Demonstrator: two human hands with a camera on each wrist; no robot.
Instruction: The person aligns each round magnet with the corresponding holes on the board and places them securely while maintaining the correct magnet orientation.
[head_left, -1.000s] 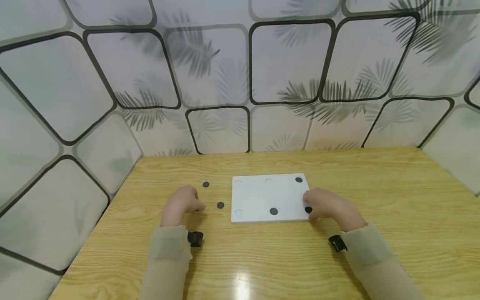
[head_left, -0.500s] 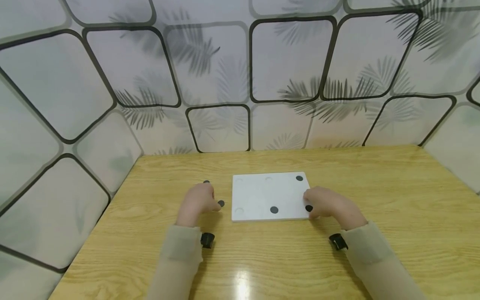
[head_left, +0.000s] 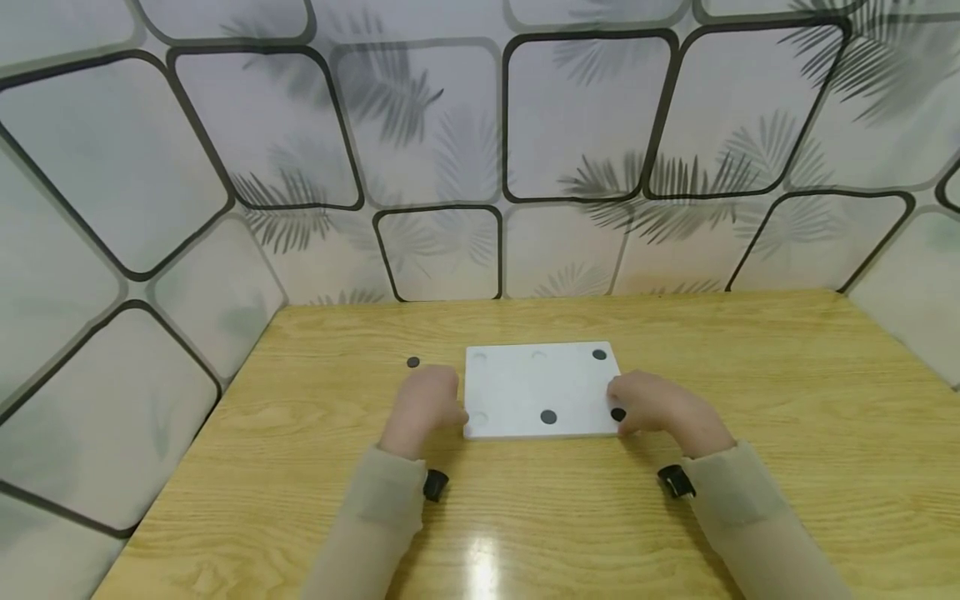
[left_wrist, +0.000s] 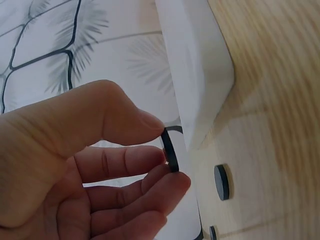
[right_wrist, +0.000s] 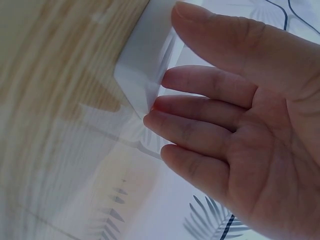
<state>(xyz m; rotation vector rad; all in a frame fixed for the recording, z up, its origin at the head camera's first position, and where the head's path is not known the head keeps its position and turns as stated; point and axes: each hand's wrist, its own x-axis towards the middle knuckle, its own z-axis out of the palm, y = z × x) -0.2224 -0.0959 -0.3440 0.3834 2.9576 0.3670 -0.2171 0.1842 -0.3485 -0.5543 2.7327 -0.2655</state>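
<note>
Left hand: the left hand (head_left: 423, 408) sits at the near left corner of the white board (head_left: 525, 387), and the left wrist view shows thumb and fingertips (left_wrist: 177, 181) pinching a small black disc (left_wrist: 170, 150) on edge, right up against the board's side.
Held disc: it is off the table, clamped between thumb and two fingers, just beside the board's corner; the head view hides it behind the hand.
Right hand: the right hand (head_left: 656, 408) rests at the near right corner of the board, fingers (right_wrist: 200, 127) straight and relaxed, their tips touching the board's edge; it holds nothing.
Near recesses: the board carries round hollows. The near left hollow (head_left: 477, 418) shows white, with no disc in it, just beside the left hand. The near middle hollow holds a black disc, the near-middle disc (head_left: 548, 417). The near right one holds another, the near-right disc (head_left: 617, 414), close against the right hand's fingertips.
Far recesses: the far right hollow holds the far-right disc (head_left: 599, 354). The far left hollow (head_left: 478, 357) and far middle hollow (head_left: 537, 356) look white, faint rings only.
Loose disc: one lone disc (head_left: 412, 362) lies flat on the wooden table (head_left: 750, 400), left of the board and beyond the left hand, apart from both.
Table: the board lies flat near the middle of it.
Backdrop: patterned wall panels (head_left: 450, 142) stand at the table's far and left edges.
</note>
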